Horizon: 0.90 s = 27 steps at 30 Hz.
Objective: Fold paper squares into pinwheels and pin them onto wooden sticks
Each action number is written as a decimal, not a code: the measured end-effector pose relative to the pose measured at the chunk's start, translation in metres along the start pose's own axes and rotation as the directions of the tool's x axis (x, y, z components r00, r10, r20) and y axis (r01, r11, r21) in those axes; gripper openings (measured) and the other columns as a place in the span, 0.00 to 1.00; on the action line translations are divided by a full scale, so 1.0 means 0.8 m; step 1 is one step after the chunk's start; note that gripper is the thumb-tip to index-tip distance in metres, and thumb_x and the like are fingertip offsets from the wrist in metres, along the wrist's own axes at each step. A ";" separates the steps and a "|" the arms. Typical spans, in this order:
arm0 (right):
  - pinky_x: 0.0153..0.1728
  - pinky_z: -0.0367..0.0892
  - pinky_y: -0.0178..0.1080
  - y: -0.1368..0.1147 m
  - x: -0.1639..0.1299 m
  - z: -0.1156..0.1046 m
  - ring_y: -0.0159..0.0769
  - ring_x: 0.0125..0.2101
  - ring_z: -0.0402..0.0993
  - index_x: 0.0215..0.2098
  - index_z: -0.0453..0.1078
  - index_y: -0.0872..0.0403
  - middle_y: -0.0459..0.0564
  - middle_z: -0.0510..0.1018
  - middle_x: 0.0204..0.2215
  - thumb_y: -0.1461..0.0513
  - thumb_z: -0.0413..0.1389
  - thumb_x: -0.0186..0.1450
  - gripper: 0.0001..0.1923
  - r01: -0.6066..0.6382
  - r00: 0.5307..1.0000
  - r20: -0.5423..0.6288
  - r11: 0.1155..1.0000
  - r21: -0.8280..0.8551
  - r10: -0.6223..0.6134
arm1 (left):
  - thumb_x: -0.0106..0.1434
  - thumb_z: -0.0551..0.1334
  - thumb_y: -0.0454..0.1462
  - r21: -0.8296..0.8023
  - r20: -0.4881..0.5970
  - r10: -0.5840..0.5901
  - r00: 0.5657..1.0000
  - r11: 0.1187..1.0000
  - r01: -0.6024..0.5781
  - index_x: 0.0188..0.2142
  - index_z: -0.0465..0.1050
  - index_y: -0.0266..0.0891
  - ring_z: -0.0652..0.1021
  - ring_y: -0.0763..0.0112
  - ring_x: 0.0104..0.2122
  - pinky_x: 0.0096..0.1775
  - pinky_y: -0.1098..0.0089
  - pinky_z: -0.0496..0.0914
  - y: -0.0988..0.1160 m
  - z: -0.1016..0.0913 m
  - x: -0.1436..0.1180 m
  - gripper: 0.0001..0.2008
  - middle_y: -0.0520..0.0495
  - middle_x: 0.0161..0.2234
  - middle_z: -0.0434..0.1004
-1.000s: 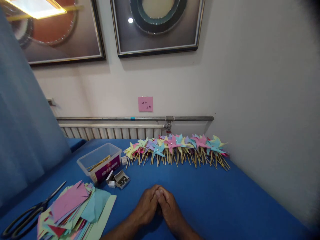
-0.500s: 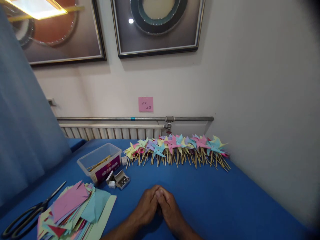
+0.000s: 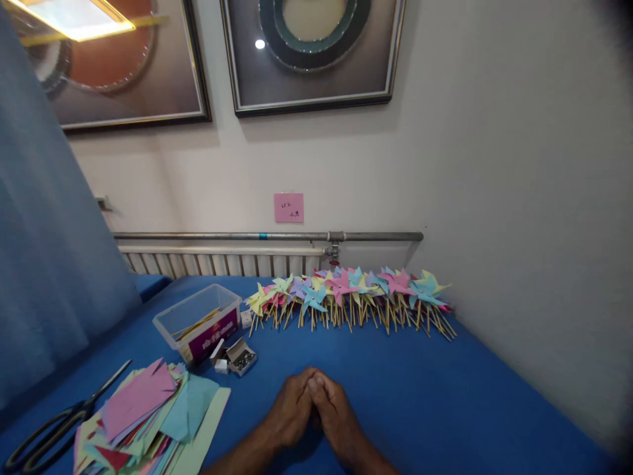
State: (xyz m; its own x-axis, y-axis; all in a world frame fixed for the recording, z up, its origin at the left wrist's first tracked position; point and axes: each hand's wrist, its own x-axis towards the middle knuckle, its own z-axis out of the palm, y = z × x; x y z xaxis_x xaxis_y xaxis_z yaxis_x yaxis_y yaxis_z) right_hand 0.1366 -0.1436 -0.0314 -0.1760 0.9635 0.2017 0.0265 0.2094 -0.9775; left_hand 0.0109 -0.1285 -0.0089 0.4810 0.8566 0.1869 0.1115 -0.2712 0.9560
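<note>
- Left hand (image 3: pixel 291 412) and right hand (image 3: pixel 335 414) rest on the blue table (image 3: pixel 445 396), fingers folded against each other, grasping nothing.
- Nearest thing: the small open box of pins (image 3: pixel 240 357), at 11 o'clock from the left hand, near but apart; the left hand is the nearer one.
- Paper stack (image 3: pixel 148 412) lies at 9 o'clock, scissors (image 3: pixel 54 425) beyond it, blades pointing to 1 o'clock.
- Clear tub (image 3: pixel 198 320) of sticks sits behind the box.
- Pinwheels (image 3: pixel 351 297) run in a left-to-right row at 12 o'clock, well apart, along the wall.
</note>
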 end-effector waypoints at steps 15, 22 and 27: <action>0.26 0.58 0.33 -0.002 0.001 0.001 0.30 0.24 0.58 0.32 0.64 0.52 0.40 0.62 0.23 0.41 0.47 0.70 0.25 0.007 1.000 0.027 0.998 0.056 -0.009 | 0.72 0.47 0.55 -0.019 0.012 0.017 1.000 1.000 -0.017 0.35 0.69 0.38 0.71 0.72 0.23 0.27 0.72 0.63 -0.004 0.000 0.000 0.24 0.51 0.25 0.71; 0.25 0.58 0.33 0.000 0.000 0.000 0.30 0.24 0.58 0.31 0.64 0.52 0.40 0.62 0.23 0.40 0.46 0.70 0.26 -0.010 1.000 0.025 1.000 0.026 0.009 | 0.72 0.46 0.55 0.011 0.007 0.017 1.000 1.000 -0.017 0.35 0.68 0.39 0.71 0.72 0.24 0.28 0.72 0.64 0.000 0.000 -0.001 0.26 0.50 0.25 0.71; 0.26 0.59 0.33 0.002 0.001 0.000 0.30 0.25 0.59 0.33 0.65 0.52 0.41 0.64 0.24 0.39 0.46 0.69 0.27 -0.010 1.000 0.029 1.000 0.018 0.009 | 0.72 0.47 0.56 0.002 0.010 0.021 1.000 1.000 -0.021 0.35 0.69 0.38 0.71 0.72 0.24 0.27 0.73 0.64 0.004 0.000 -0.001 0.26 0.50 0.25 0.72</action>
State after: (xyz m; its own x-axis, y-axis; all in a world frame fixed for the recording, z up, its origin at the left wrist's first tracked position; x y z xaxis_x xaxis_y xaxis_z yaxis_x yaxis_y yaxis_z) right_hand 0.1368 -0.1423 -0.0325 -0.2047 0.9600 0.1908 0.0106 0.1971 -0.9803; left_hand 0.0105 -0.1301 -0.0058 0.4923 0.8460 0.2045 0.1035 -0.2902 0.9514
